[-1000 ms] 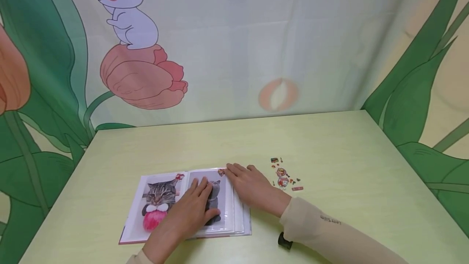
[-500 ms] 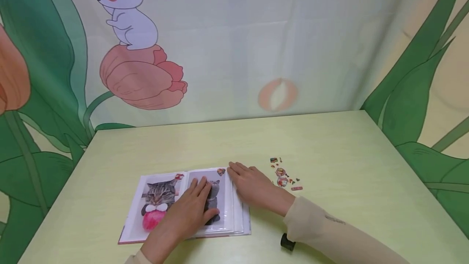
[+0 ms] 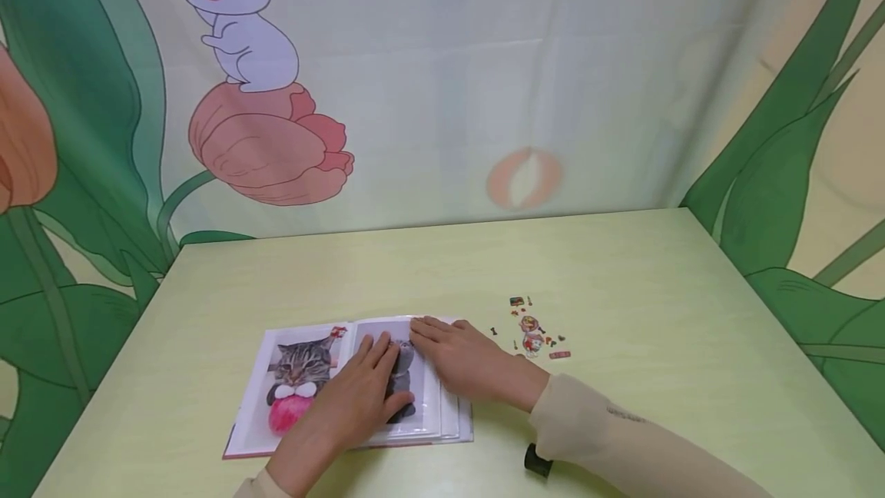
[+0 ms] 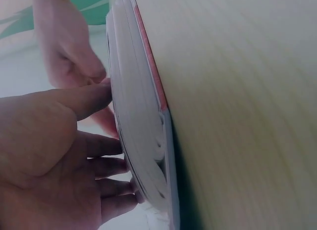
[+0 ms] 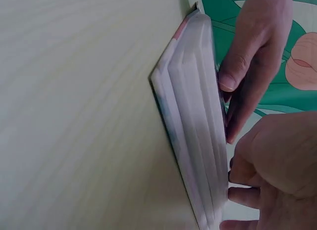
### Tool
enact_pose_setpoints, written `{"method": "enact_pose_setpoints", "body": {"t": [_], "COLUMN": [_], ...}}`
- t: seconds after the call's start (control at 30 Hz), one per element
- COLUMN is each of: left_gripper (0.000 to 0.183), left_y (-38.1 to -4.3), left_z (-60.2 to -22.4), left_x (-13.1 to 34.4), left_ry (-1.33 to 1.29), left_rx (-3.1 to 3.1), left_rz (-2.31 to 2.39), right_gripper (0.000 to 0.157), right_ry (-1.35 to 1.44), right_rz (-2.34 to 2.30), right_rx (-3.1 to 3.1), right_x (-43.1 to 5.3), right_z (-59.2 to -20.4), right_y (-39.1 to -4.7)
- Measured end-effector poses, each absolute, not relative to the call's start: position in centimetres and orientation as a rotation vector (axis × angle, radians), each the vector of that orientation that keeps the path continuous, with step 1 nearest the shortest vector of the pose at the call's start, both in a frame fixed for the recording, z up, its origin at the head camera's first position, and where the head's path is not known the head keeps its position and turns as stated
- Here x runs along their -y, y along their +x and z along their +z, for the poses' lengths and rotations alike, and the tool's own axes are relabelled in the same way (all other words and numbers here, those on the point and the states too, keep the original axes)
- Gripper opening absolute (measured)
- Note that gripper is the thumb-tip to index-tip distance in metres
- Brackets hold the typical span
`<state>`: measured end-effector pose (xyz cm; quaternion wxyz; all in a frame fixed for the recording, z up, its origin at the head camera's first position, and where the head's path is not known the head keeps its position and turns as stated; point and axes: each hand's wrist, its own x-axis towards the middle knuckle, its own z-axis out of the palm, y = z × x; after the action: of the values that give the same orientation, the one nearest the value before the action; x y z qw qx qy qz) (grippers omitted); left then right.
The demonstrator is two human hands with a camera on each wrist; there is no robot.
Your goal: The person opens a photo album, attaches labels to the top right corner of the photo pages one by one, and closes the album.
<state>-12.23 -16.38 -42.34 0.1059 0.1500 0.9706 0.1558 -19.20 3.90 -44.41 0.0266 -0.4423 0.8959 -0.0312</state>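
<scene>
An open photo album lies on the table, with a tabby cat photo on its left page. On its right page is a grey cat photo, partly covered by my hands. My left hand rests on that page with fingers straight. The fingers of my right hand lie extended over the page's upper right corner and hide what is there. In the left wrist view, the fingertips of the left hand touch the page from above. A small red sticker sits at the tabby photo's corner.
Several small stickers lie on the table right of the album, with a pink strip sticker among them. A black band is at the right sleeve. A printed curtain hangs behind the table.
My right hand has shifted left from the page's edge onto its upper corner, covering the orange sticker seen there before. A small dark sticker beside it has come into view. My left hand stays put.
</scene>
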Motion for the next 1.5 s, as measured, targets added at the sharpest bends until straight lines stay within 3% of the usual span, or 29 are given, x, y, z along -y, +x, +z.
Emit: {"method": "enact_pose_setpoints", "body": {"t": [0.6,1.0,1.5], "left_gripper": [0.073,0.076,0.118], "left_y": [-12.4,-12.2,-10.9], "left_z": [-42.2,-42.1,-42.0], "left_x": [16.3,15.6,14.1], "left_ry": [0.433,0.392,0.373], "left_rx": [-2.852,-2.896,-2.825], "left_rz": [0.431,0.391,0.405], "right_gripper": [0.045,0.050,0.055], "right_ry": [-1.160,-1.166,-1.245], "right_rz": [-0.046,-0.262,-0.290], "right_rx": [-2.899,-2.814,-2.735], "right_x": [-4.8,-6.6,-6.4], "right_z": [-44.7,-44.3,-44.4], "right_y": [-20.2,-18.1,-17.3]}}
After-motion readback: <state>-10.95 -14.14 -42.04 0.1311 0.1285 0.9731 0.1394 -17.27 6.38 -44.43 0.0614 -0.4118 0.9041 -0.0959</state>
